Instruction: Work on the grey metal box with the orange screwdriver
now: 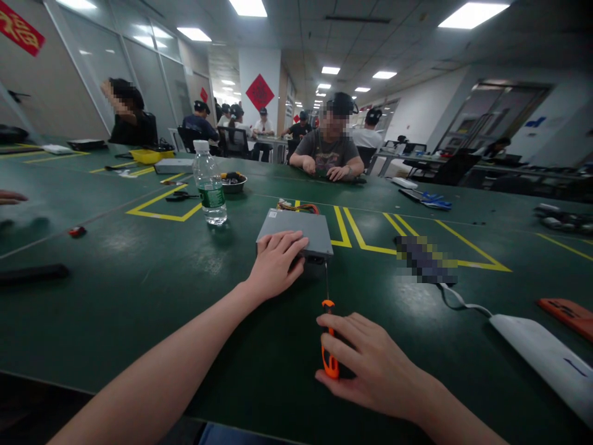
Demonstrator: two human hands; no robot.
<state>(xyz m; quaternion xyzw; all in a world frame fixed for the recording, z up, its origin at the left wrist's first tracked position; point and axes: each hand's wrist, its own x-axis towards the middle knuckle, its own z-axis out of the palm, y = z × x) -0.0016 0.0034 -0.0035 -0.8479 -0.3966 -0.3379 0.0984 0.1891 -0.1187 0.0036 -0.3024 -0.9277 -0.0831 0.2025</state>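
A grey metal box (303, 230) with coloured wires at its far end lies on the green table (139, 278). My left hand (277, 264) rests on the box's near left corner, fingers laid flat over its top. My right hand (370, 364) is wrapped round the orange and black handle of a screwdriver (328, 337). Its thin shaft points away from me, and its tip reaches the box's near face.
A water bottle (210, 183) stands left of the box, a bowl (233, 181) behind it. A white device with a cable (532, 346) and an orange object (567, 315) lie at the right. A person sits across the table (330, 151); others work further back.
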